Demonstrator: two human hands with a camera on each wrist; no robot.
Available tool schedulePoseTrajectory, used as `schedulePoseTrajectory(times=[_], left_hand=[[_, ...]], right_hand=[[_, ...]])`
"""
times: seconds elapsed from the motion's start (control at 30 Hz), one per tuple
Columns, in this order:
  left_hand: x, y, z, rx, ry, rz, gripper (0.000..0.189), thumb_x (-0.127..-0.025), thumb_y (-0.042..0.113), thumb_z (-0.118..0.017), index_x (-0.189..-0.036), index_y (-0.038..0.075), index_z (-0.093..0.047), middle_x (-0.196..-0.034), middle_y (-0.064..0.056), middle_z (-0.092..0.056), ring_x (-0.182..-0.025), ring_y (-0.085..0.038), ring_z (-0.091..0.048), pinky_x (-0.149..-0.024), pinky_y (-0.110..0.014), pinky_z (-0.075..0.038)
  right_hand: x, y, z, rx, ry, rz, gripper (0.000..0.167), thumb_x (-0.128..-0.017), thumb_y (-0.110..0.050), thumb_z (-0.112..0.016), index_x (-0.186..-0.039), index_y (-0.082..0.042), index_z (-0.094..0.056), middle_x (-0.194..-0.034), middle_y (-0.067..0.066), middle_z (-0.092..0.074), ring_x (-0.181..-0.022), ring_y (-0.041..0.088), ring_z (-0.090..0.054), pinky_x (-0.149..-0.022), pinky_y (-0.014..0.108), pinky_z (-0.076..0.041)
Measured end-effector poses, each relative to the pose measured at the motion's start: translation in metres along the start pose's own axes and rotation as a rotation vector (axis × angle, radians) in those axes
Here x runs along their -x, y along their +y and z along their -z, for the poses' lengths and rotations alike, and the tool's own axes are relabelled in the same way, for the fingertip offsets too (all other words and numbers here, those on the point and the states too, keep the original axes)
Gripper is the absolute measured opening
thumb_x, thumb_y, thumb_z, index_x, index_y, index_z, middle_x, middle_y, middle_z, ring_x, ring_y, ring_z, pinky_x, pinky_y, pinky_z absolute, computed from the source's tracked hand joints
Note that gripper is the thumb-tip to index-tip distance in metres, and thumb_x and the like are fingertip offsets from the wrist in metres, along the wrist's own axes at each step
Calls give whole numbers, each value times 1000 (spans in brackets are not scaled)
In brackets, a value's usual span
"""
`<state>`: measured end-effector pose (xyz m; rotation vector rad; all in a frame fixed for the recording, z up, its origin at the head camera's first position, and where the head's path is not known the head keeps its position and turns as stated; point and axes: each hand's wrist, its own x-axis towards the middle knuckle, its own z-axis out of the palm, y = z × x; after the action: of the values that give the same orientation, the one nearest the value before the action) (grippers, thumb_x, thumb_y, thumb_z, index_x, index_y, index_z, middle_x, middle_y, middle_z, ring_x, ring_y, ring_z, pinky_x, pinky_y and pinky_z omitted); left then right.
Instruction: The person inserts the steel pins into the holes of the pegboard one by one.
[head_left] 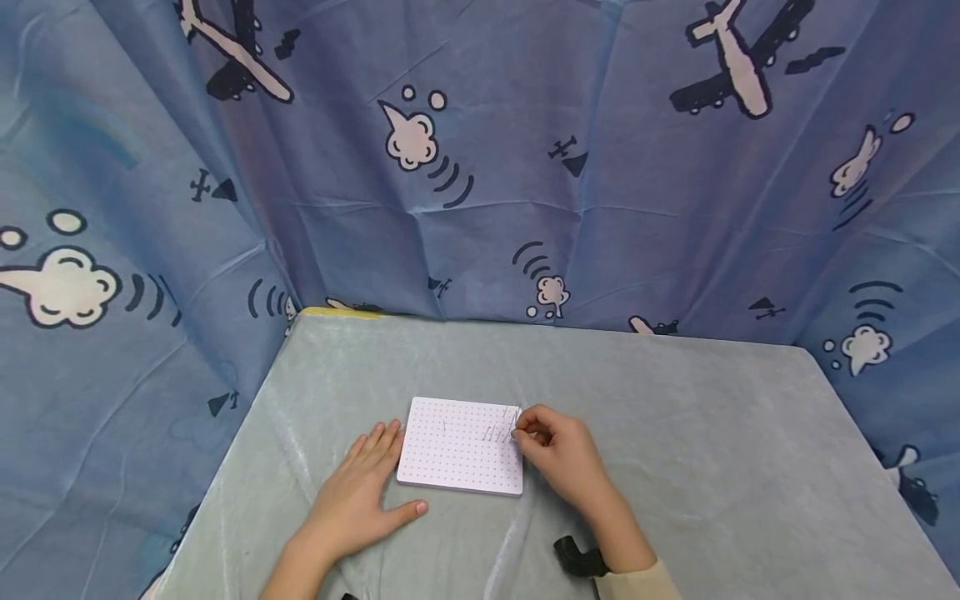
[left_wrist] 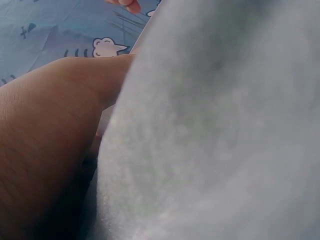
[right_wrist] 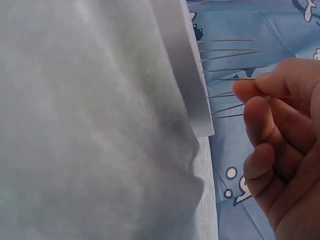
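Observation:
A white board [head_left: 457, 462] dotted with rows of small holes lies on the cloth-covered table. Several thin metal pins [head_left: 491, 434] stand upright in its right part, and a lone pin [head_left: 444, 426] stands further left. At the board's right edge, my right hand [head_left: 562, 454] pinches a thin metal pin [right_wrist: 227, 79] between thumb and index finger. Its lower end meets the board's surface; whether it sits in a hole I cannot tell. My left hand [head_left: 356, 496] rests flat with fingers spread, its fingertips against the board's left edge.
Pale grey-green cloth [head_left: 712, 450] covers the table. Behind it hangs a blue curtain [head_left: 495, 167] printed with planes and clouds. A black device [head_left: 579, 557] is worn on the right wrist. Cloth fills much of both wrist views.

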<state>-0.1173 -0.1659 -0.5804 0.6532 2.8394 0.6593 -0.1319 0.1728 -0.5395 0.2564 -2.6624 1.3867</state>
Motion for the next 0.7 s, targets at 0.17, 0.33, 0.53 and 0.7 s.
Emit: schedulePoseTrajectory(times=[0.17,0.33,0.53,0.7], left_hand=[[0,0,-1,-17,26,-16,115,-91,77,-71,-170,2,-33,-179,-11,-23,-167,-30,-15,-137,-48,-14],[-1,1,-1,-26,49,-26,115,-91,75,-72,-170,1,-34,-179,-12,-25,-167,-30,-17,-136,-48,-14],[0,1,-1,-22,52,-25,115,-90,73,-74,-169,1,-34,-179,-12,-25,-167,-30,-18,-136,-48,-15],[0,1,-1,-27,60,-29,115,-90,73,-75,-169,0,-35,-179,-12,-26,-167,-31,-19,-136,-48,-16]], right_hand=[[0,-1,-2,54,3,-19,17,-93,-3,-83,-94,-17,-75,-81,-10,-70,-62,7,-54,-54,23,-47],[-1,-1,-2,72,-3,-38,20,-93,-2,-84,-93,-19,-74,-81,-10,-70,-64,8,-55,-57,23,-48],[-1,-2,-3,72,-4,-26,21,-93,-2,-84,-93,-20,-74,-80,-11,-70,-64,8,-54,-56,24,-47],[1,0,-6,110,-6,-11,17,-93,-3,-84,-93,-17,-75,-81,-12,-70,-64,6,-56,-58,24,-49]])
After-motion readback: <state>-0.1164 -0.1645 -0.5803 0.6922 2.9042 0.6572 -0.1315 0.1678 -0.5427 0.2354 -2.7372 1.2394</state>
